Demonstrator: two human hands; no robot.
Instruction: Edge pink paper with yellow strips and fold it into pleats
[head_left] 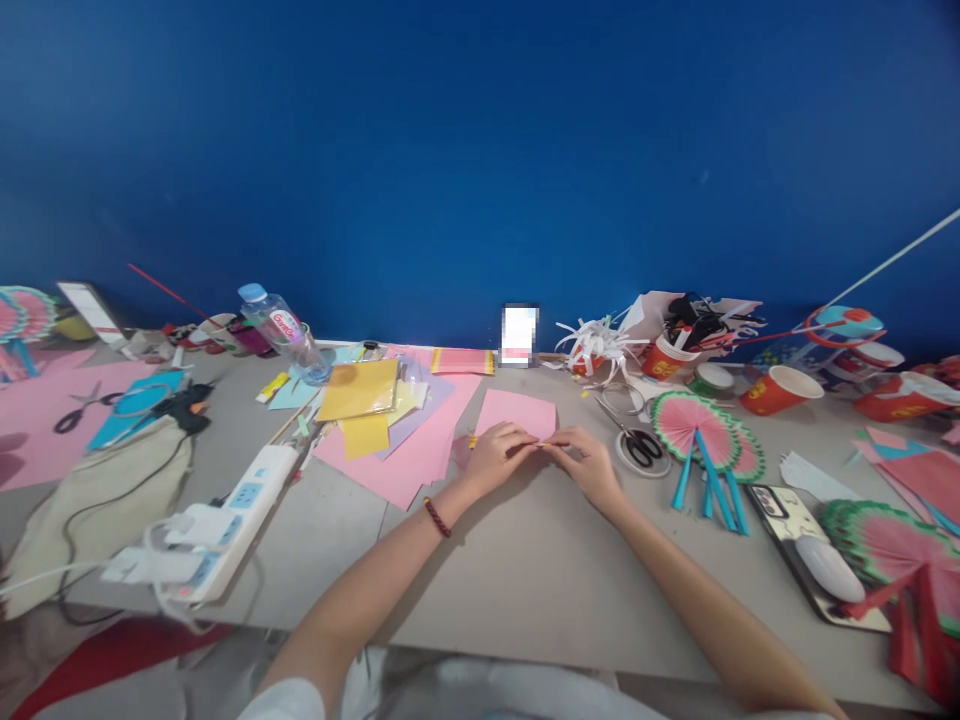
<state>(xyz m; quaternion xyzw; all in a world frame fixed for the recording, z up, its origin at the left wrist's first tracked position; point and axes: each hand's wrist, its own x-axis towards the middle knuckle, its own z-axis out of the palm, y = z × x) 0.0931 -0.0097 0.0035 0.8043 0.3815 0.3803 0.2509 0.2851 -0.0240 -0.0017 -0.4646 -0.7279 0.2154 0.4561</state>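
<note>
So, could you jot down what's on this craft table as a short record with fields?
Left hand: pinching the near edge of the pink sheet
Right hand: pinching the same edge, fingertips meeting the left's
Right of hands: scissors, paper fans
Left of hands: yellow paper, power strip, water bottle
Surface: grey table
Backdrop: blue wall

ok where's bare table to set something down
Bare table runs from the left hand and right hand on the pink sheet to the near edge, and between the power strip and left forearm. Crowded: paper fans and phone on the right, cups along the back.
</note>
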